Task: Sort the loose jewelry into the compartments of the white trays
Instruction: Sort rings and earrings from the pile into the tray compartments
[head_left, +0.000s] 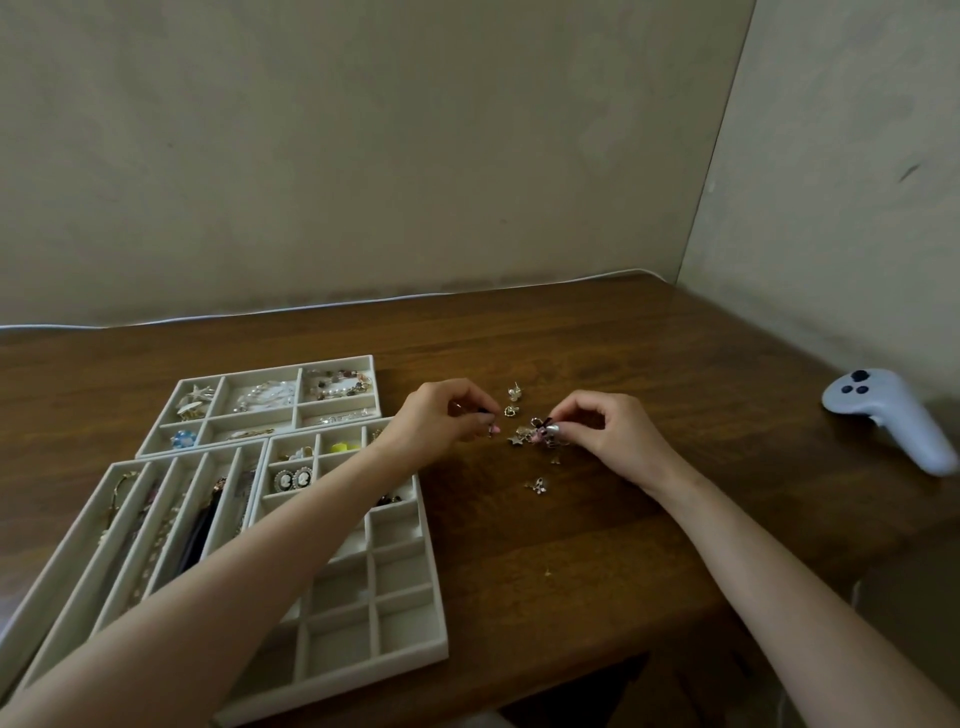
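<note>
Trays (434, 571), part-filled, are kept at L, within reach. A small piece (491, 428) is pinched in the left grip (441, 418), prob. due for sorting. Loose jewelry (519, 439) is heaped on the counter (571, 338) betw. both grips; a bow charm (543, 426) is pinched by the right grip (610, 431).

Looking across a dark wooden table (597, 338) spanning six o'clock toward bare beige walls (363, 156) meeting in a corner at two o'clock.
</note>
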